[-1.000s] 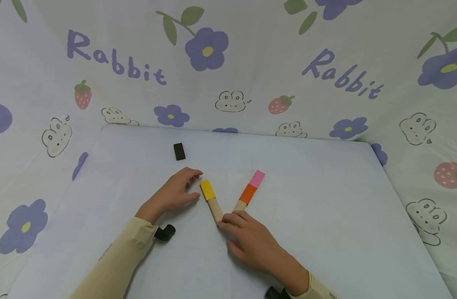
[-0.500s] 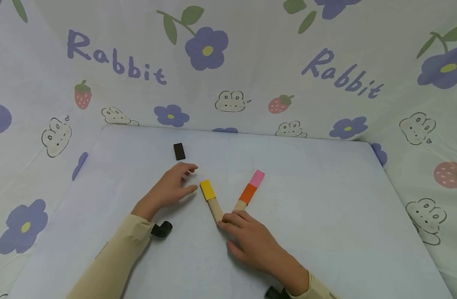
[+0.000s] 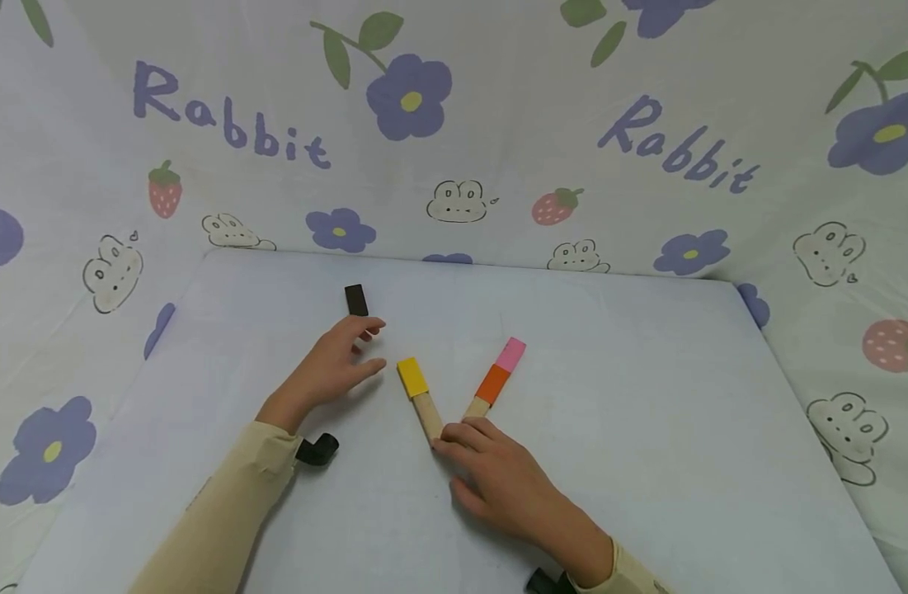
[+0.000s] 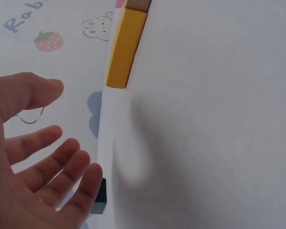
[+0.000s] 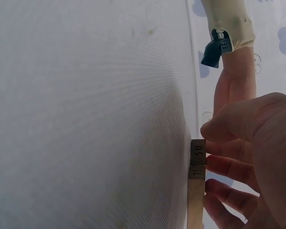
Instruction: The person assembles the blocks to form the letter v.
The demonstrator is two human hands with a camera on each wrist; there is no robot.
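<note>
My left hand point(image 3: 333, 359) hovers over the white tabletop with thumb and fingers spread, holding nothing. Just beyond its fingers lies a black block point(image 3: 355, 299), partly covered by them. To its right are a yellow block point(image 3: 412, 378) and a bare wooden block point(image 3: 427, 418), end to end. An orange block point(image 3: 492, 386) and a pink block point(image 3: 510, 355) continue another slanted line, making a V. At the V's base my right hand point(image 3: 501, 474) rests its fingertips on wooden blocks, hiding part of them. In the right wrist view, a wooden block marked 50 point(image 5: 198, 151) sits by the thumb.
The white tabletop point(image 3: 646, 429) has its far edge against a white cloth point(image 3: 498, 99) printed with rabbits, flowers and strawberries. Black wrist cameras are strapped at both cuffs, the left camera point(image 3: 317, 450) close above the table.
My left hand has drawn away from the yellow block, moving left and farther up the table toward the black block. The right hand and the blocks have stayed put.
</note>
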